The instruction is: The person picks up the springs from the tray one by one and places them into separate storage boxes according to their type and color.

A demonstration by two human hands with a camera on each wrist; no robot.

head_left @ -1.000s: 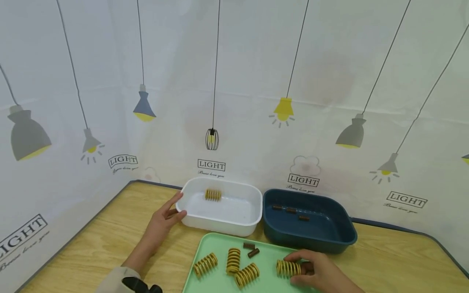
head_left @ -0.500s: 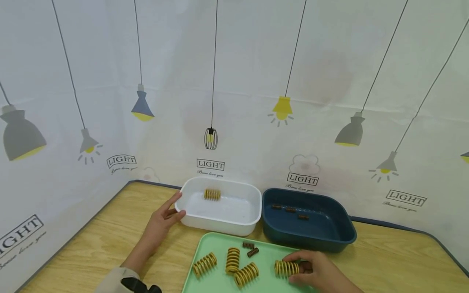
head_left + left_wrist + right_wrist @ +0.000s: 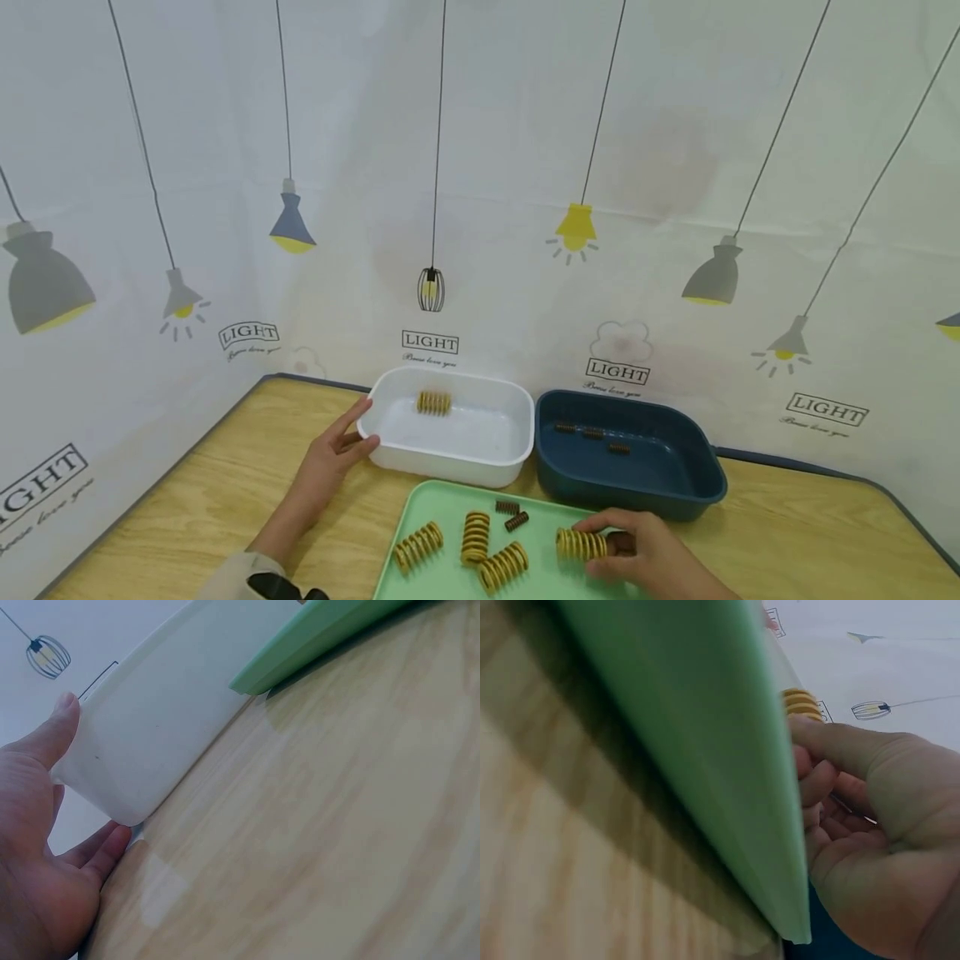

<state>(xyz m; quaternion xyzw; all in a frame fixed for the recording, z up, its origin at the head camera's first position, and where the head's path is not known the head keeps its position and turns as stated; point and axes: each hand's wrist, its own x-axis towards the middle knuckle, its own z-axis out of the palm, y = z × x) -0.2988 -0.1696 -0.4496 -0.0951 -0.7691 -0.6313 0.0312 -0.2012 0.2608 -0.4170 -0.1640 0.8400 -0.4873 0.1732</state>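
Observation:
In the head view my right hand [image 3: 647,550] pinches a yellow coil spring [image 3: 581,544] by its right end, close over the green tray [image 3: 547,579]. In the right wrist view the tray's edge hides much of that spring. My left hand [image 3: 330,458] rests against the left end of a white tub [image 3: 450,467], thumb and fingers spread along its outside. One yellow spring [image 3: 433,403] lies inside the tub. Three more yellow springs, one standing nearly upright in view [image 3: 475,537], and two small brown springs [image 3: 507,507] lie on the tray.
A dark blue tub [image 3: 637,492] stands right of the white one, with three small brown springs [image 3: 593,434] inside. Both tubs sit behind the tray on a wood-grain table [image 3: 247,450]. A printed lamp-pattern curtain [image 3: 510,275] closes off the back and left.
My right hand has raised the yellow spring slightly and shifted it a little left. The left hand stays at the white tub, and the head view has tilted slightly.

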